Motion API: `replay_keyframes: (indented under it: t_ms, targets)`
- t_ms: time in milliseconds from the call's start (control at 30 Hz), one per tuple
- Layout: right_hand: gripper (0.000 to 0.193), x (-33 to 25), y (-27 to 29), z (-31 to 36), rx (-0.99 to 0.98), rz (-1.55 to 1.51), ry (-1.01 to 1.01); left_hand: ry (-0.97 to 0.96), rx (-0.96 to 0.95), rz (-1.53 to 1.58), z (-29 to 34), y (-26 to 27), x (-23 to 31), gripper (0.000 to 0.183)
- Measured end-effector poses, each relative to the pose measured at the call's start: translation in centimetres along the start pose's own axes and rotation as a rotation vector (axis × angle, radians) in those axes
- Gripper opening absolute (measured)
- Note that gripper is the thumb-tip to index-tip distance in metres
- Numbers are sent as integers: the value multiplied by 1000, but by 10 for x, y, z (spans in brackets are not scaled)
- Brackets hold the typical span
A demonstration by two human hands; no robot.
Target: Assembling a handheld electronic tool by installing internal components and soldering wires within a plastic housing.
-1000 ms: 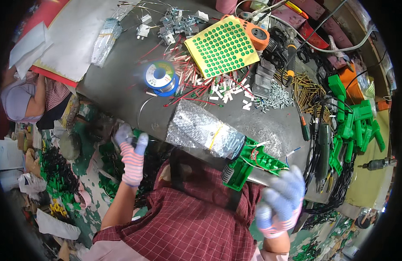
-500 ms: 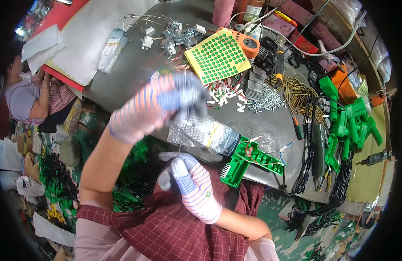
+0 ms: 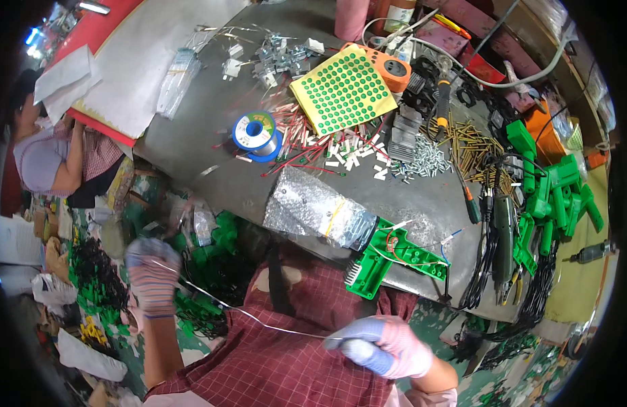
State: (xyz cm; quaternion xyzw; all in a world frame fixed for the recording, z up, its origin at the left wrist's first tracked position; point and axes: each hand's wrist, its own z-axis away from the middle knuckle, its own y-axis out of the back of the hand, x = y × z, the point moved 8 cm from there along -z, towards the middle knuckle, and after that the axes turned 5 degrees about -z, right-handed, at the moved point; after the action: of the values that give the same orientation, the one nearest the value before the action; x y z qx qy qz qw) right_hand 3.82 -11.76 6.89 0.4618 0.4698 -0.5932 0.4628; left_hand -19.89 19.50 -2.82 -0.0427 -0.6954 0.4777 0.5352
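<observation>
A thin silver wire [image 3: 259, 321], looking like solder wire, stretches in a slack curve across my lap between my hands. My left hand [image 3: 154, 275], in a striped knit glove and partly blurred, is closed on its left end, out past the table edge. Thumb and fingers of my gloved right hand [image 3: 388, 346] pinch the other end, low over the checked apron. A blue spool [image 3: 257, 138] of silver wire stands on the table, untouched by either hand. Nearer the edge lies a bubble-wrapped piece [image 3: 307, 203] joined to an open green plastic housing [image 3: 371, 268] with wires inside.
A yellow sheet of green round stickers [image 3: 344, 88], screws [image 3: 473, 149], heat sinks [image 3: 403, 136] and small white parts cover the table's far side. Green housings [image 3: 554, 190], black cables and a screwdriver [image 3: 471, 203] lie at right. Another person [image 3: 52, 156] sits at far left.
My left hand has swung from above the spool down and left, uncovering the spool. My right hand has moved right and lower. The wire now spans between them.
</observation>
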Motion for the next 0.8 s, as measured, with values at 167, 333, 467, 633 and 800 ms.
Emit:
replay_keyframes:
  t_ms: [167, 333, 467, 633, 800]
  targets:
    - [17, -34, 23, 2, 133, 622, 218, 7, 308, -1577, 12, 52, -70, 42]
    - [20, -69, 26, -9, 217, 1165, 418, -175, -87, -1285, -63, -193, -44, 42]
    - [21, -69, 41, -10, 262, 1452, 340, 680, -601, -665, -48, -254, -137, 25]
    - [16, -48, 103, -1, 347, 1149, 243, 198, -589, -1051, -76, -254, -136, 8]
    - [58, -71, 239, -43, 919, 1441, 109, 123, -381, -1134, -91, -238, -128, 8]
